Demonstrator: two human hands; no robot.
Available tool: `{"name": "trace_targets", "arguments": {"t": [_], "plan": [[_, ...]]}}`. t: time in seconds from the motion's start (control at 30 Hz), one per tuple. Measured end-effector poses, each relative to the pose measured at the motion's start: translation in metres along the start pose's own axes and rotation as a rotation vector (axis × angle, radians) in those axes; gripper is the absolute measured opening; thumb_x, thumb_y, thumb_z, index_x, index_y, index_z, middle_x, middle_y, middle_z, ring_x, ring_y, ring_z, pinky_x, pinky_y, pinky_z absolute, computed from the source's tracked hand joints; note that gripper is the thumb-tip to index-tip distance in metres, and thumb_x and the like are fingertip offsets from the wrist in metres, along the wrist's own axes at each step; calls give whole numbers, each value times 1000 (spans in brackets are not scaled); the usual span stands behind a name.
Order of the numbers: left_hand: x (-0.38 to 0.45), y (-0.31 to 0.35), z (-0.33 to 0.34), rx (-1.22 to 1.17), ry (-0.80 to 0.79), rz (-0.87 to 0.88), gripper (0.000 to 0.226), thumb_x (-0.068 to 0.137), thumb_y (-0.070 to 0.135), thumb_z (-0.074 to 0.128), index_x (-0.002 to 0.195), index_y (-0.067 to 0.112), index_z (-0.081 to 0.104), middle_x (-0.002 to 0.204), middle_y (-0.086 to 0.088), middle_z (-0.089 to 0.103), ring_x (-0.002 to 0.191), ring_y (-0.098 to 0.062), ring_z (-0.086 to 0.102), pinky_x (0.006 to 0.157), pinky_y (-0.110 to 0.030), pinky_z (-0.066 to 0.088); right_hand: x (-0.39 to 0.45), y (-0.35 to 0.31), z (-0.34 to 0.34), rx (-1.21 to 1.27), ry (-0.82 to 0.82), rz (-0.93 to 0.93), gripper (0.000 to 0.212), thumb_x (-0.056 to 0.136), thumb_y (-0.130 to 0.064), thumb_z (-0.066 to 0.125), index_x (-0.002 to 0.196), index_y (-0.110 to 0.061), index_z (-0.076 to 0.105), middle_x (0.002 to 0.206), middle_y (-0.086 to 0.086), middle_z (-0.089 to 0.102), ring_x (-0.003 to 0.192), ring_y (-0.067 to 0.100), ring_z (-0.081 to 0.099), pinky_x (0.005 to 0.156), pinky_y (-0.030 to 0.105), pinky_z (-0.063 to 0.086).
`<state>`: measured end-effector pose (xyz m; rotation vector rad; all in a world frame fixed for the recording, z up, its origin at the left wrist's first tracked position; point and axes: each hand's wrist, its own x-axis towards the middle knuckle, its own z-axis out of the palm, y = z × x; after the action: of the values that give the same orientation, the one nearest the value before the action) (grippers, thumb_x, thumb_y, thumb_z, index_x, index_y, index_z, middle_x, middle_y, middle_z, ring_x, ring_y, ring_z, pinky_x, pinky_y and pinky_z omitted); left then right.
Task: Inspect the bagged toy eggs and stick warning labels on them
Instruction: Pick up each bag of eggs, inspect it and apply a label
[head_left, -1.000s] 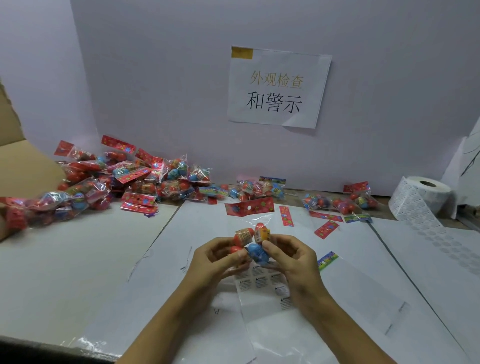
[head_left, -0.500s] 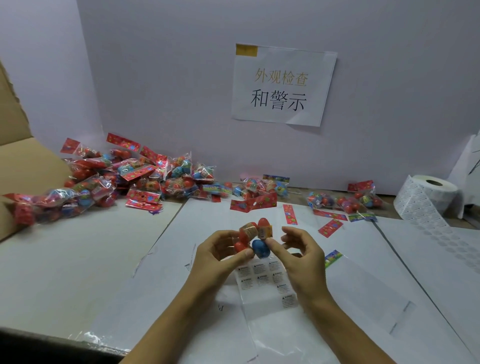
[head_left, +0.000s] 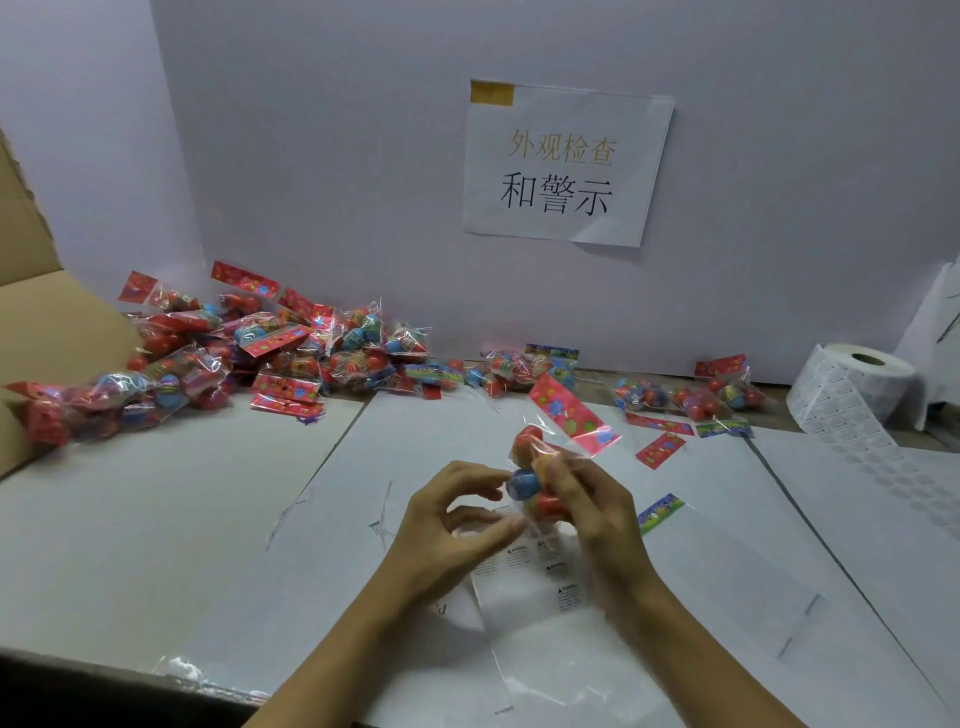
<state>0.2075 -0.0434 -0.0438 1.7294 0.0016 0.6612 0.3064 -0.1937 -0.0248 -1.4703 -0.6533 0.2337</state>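
- I have one bag of toy eggs (head_left: 535, 478) lifted off the desk (head_left: 156, 519), near the middle of my view; its red header card (head_left: 574, 415) tilts away toward 1 o'clock.
- My right hand (head_left: 592, 514) grips the bag from its 3 o'clock side, fingers curled round the eggs, so that hand carries it.
- My left hand (head_left: 457, 514) sits at the bag's 9 o'clock, fingers loosely curled with the fingertips just at the blue egg; I cannot tell whether they pinch the film or only touch it.
- Handling, as I judge it: the bag should be light, the eggs hard and round, apt to roll against each other inside, and the clear film thin, crinkly and slippery.
- I would hold across the eggs themselves, or by the stiffer header card, not by loose film, which would slide and wrinkle under a label.
- The sheet of warning labels (head_left: 540, 571) lies flat on the desk straight below the bag, at its 6 o'clock, partly under my right wrist.
- A pile of bagged eggs (head_left: 270, 353) lies well apart at 10 o'clock against the back wall; a few more bags (head_left: 691, 397) sit at 2 o'clock.
- A label roll (head_left: 852, 389) stands at 3 o'clock, far from both hands.
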Motion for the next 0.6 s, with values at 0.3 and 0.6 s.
{"name": "trace_targets", "arguments": {"t": [0.3,0.6], "plan": [[4,7,1,-182,84,-275,45,85,57,64,102,19,79,100,-7,76,97,-24,72,82,-33,60,-4,-8,1,-35,-187,291,61,84,-70,42,103,-23,76,104,1,77,102,17,72,90,28,55],[3,7,-2,-109,76,-179,27,88,33,69,89,7,77,91,-3,71,92,-24,70,82,-34,61,-2,-1,5,-216,-136,117,62,86,-61,51,83,-5,77,82,11,74,83,28,72,70,31,60]]}}
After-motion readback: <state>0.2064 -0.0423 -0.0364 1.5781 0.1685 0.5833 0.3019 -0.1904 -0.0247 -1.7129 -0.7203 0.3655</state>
